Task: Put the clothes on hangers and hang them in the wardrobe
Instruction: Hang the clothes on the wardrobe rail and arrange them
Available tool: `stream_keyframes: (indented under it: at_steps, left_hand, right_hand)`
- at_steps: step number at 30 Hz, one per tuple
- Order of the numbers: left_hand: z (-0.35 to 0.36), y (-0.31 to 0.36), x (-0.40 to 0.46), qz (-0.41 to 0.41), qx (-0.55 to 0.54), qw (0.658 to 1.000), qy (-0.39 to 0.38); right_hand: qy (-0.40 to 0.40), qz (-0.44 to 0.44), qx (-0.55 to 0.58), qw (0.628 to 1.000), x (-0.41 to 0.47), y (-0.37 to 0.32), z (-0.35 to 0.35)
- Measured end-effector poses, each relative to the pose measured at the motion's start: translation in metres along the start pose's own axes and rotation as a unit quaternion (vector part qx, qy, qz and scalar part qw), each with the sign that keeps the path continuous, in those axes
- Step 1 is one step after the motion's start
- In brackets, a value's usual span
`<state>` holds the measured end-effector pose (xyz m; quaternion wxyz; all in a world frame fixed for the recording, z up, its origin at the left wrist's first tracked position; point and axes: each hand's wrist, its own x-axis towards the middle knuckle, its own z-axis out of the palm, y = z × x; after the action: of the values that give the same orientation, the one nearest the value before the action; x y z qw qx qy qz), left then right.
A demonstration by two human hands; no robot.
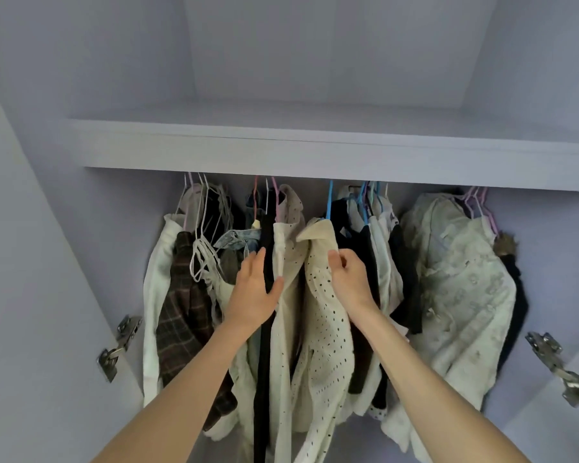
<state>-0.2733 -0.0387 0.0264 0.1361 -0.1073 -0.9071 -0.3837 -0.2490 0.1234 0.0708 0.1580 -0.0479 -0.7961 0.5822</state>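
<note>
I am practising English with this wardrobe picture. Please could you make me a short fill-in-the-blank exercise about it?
1. The right hand pinches the cream knit garment, which hangs on a ____ hanger.
2. The left hand rests on the clothes with its fingers ____.
3. Above the hanging clothes runs a white ____.
4. A metal ____ sits on each wardrobe side.

Missing words: blue; straight; shelf; hinge

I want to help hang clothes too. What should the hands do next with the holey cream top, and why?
Probably let go. The cream top already hangs from the blue hanger, whose hook runs up behind the shelf. The right hand pinches its shoulder, and the left hand presses neighbouring clothes aside, so a little straightening may come first.
</note>
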Motion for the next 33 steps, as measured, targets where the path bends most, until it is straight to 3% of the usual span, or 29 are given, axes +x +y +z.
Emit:
stream_keyframes:
  at_steps: [6,11,21,26,33]
  left_hand:
    - [0.012,-0.01,0.014,-0.036,0.008,0.999,-0.001]
    - [0.014,-0.015,0.021,-0.09,-0.021,0.994,-0.062]
    - [0.011,-0.011,0.022,-0.145,-0.078,0.976,-0.14]
    - [0.003,-0.013,0.019,-0.151,-0.083,0.976,-0.137]
    - [-0.009,-0.013,0.015,-0.146,-0.082,0.976,-0.139]
  right_hand:
    - [-0.001,-0.045,0.018,0.999,0.062,-0.002,0.03]
    - [0.0,-0.04,0.02,0.999,0.09,0.007,0.051]
    - [-0.001,-0.123,-0.072,0.99,0.109,0.0,0.073]
    - [0.006,-0.085,-0.064,0.994,0.108,0.005,0.075]
    - [-0.009,0.008,-0.155,0.988,0.096,0.03,0.075]
